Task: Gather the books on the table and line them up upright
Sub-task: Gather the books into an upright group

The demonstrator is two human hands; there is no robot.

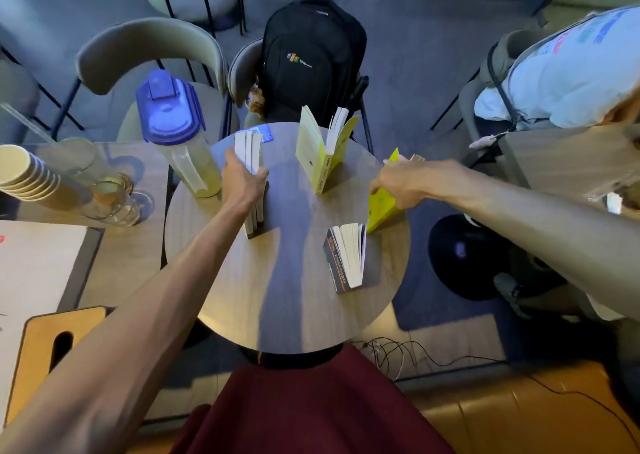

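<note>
On the round wooden table [277, 298] several books stand upright. My left hand [242, 183] grips a group of closed pale books [250, 149] at the table's left side. My right hand [398, 183] holds a bright yellow-green book [379, 208] at the right edge. A yellow book [323, 149] stands fanned open at the far middle. A dark-covered book [346, 256] stands slightly open in front of my right hand, apart from it.
A blue-lidded pitcher [180, 131] stands just left of the table, with glasses [114, 197] and stacked paper cups [27, 176] on the neighbouring table. A black backpack [311, 59] rests on a chair behind. A person [571, 73] sits at the right. Cables [398, 353] lie on the floor.
</note>
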